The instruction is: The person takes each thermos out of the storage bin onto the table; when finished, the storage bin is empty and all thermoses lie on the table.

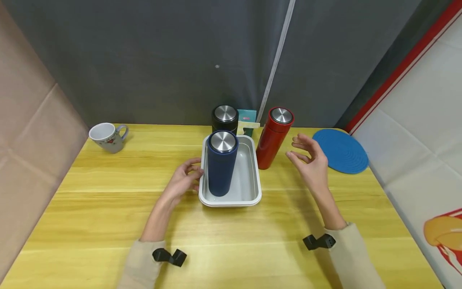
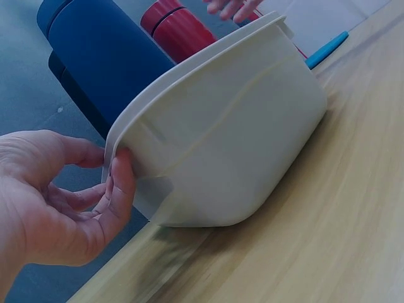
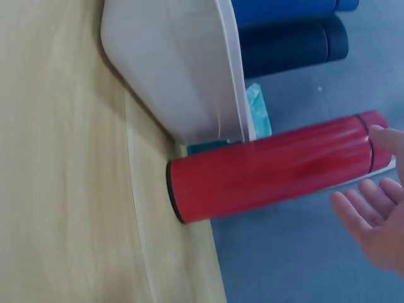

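A white plastic basin [image 1: 250, 192] stands on the wooden table. At its left edge, my left hand [image 1: 183, 178] pinches the rim between thumb and fingers, as the left wrist view [image 2: 82, 196] shows. Inside the basin stands a dark blue thermos [image 1: 221, 170] with a steel-topped lid. To the basin's right, a red thermos [image 1: 271, 138] is upright on the table. My right hand [image 1: 313, 162] is just right of the red thermos, its fingers loosely bent and holding nothing. A black thermos [image 1: 225, 118] is partly hidden behind the blue one; I cannot tell whether it is inside the basin.
Far left on the table is a white patterned mug [image 1: 110, 138]. At the right lies a round blue mat [image 1: 341, 151]. A teal packet [image 1: 247, 115] and a pale yellow object [image 1: 249, 125] sit behind the basin. A grey curtain [image 1: 151, 60] closes off the back.
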Demonstrator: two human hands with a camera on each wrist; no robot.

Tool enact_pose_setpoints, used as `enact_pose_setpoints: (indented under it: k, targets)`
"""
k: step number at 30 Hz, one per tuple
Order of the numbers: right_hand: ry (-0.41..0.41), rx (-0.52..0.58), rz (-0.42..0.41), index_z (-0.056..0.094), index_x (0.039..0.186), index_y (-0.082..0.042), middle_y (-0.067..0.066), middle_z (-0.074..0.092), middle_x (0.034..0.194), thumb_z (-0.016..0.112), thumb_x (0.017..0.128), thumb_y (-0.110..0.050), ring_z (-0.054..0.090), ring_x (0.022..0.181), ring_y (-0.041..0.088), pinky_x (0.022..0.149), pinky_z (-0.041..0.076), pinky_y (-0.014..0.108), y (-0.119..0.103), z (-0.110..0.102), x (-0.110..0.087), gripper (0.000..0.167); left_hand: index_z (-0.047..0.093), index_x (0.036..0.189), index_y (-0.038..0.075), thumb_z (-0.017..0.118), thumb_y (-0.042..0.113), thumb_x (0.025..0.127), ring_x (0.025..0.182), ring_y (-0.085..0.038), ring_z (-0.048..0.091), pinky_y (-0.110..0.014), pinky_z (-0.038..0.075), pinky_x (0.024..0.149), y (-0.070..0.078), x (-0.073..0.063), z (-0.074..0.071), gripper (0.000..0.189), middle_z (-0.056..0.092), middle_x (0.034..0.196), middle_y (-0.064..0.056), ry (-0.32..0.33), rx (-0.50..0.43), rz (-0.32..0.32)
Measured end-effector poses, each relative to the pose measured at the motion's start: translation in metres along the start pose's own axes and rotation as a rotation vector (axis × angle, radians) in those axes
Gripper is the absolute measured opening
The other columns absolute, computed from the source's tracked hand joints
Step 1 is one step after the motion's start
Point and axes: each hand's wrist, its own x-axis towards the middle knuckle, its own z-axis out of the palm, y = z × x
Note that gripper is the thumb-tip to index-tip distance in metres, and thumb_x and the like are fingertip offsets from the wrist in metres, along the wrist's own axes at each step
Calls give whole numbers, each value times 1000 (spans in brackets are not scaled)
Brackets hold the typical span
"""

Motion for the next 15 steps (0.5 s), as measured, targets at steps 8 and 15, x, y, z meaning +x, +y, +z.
enact_pose_setpoints:
  k: [8, 15]
  targets:
    - [-95, -9, 57, 51, 131, 6, 23, 58, 126, 70, 79, 14, 57, 110, 30, 88, 53, 32, -17, 11, -20, 56, 37, 142, 0, 53, 2, 96, 75, -18, 57, -28, 55, 57, -1, -1, 0, 48, 51, 107, -13, 3, -9, 8]
    - [-221, -25, 102, 50, 134, 2, 16, 59, 126, 74, 78, 9, 57, 111, 31, 91, 51, 33, -28, 33, -26, 61, 37, 142, 0, 54, 3, 96, 75, -18, 57, -29, 55, 58, -1, -1, 0, 49, 51, 108, -13, 0, -8, 7]
